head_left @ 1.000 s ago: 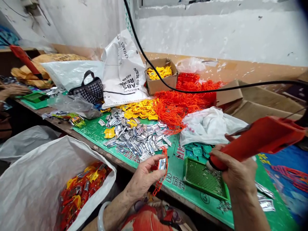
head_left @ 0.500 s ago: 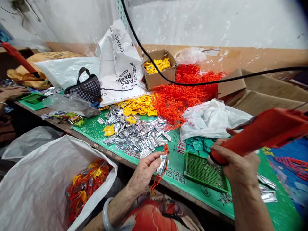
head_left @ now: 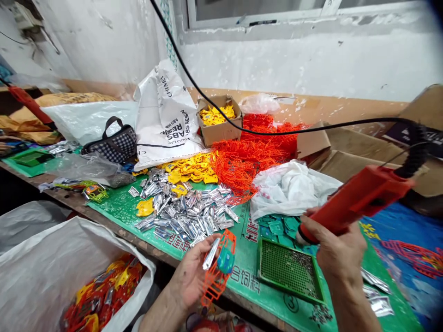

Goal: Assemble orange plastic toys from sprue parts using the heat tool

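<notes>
Just left of the tray (head_left: 282,267), your left hand (head_left: 190,276) has thumb and fingers closed on one orange frame (head_left: 212,283), along with one silver strip (head_left: 211,254) and one teal piece (head_left: 225,261). Your right hand (head_left: 341,246) is wrapped firmly round one red driver (head_left: 353,200), its nose near the tray's far right corner. Small screws (head_left: 320,315), too many to count, lie at the tray's near right corner. Right of the tray, you have at least two loose strips (head_left: 380,305); your forearm may hide more. Behind the tray, one white bag (head_left: 294,186) partly covers a teal pile (head_left: 278,227). Farther back are one carton (head_left: 221,133) and one orange heap (head_left: 238,161), both crossed by one black cable (head_left: 256,133). Left of the tray, beyond your left hand, dozens of silver strips form a pile (head_left: 194,214).
</notes>
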Demonstrator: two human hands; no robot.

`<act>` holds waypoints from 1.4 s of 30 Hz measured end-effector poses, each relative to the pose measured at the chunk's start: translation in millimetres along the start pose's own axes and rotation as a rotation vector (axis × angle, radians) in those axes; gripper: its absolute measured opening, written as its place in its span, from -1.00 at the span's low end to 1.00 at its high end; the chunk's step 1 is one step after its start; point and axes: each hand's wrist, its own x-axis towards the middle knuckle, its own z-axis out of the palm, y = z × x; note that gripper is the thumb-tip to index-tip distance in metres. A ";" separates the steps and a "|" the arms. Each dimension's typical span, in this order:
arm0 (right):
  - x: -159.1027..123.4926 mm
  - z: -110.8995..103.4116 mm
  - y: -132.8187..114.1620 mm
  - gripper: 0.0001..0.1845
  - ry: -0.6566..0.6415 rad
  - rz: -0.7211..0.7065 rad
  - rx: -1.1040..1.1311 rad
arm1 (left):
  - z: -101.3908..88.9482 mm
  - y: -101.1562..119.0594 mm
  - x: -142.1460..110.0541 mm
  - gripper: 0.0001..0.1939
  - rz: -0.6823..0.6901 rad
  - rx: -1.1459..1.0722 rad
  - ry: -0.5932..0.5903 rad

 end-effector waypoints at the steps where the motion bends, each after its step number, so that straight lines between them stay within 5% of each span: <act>1: -1.8 -0.5 -1.6 -0.33 0.043 -0.036 -0.092 | 0.4 1.7 1.5 -0.84 -0.022 -0.020 0.041; 3: -8.3 -1.4 -6.1 -0.13 0.163 -0.217 -0.258 | 1.2 3.2 3.4 -0.97 -0.049 -0.030 0.091; 6: -20.3 -1.9 -12.1 0.07 0.338 -0.675 -0.419 | 1.1 2.0 2.8 -0.87 -0.063 -0.029 0.066; 9: -24.6 1.7 -11.4 -0.19 0.200 -0.922 -0.489 | -2.1 -0.2 0.6 -0.79 -0.072 -0.046 0.015; 13: -12.8 18.1 2.6 -0.76 -0.346 -0.659 -0.407 | -8.7 -2.6 -1.4 -0.78 -0.091 -0.085 -0.007; 16: -3.0 44.1 13.1 -0.76 -0.705 -0.471 -0.408 | -12.9 -2.4 -2.0 -0.77 -0.117 -0.096 -0.063; 20: -3.1 87.6 13.2 -0.74 -0.960 -0.473 -0.411 | -18.7 3.7 -3.4 -0.74 -0.035 -0.118 -0.142; 26: -9.1 139.4 -0.4 -0.71 -1.158 -0.454 -0.458 | -27.8 15.0 -9.5 -0.79 0.023 -0.182 -0.132; 31: -17.3 154.7 -10.0 -0.69 -1.282 -0.488 -0.522 | -30.5 23.5 -13.2 -0.79 -0.001 -0.221 -0.106; 35: -26.1 136.2 -9.6 -0.76 -1.316 -0.496 -0.641 | -34.4 24.2 -13.9 -0.80 -0.061 -0.182 -0.091; 37: -24.0 119.7 -7.7 -0.79 -1.298 -0.463 -0.716 | -38.0 22.2 -14.0 -0.86 0.036 -0.176 -0.101; 42: -2.1 81.7 -4.7 -0.85 -1.224 -0.331 -0.843 | -41.8 18.7 -13.8 -0.70 0.047 -0.176 -0.335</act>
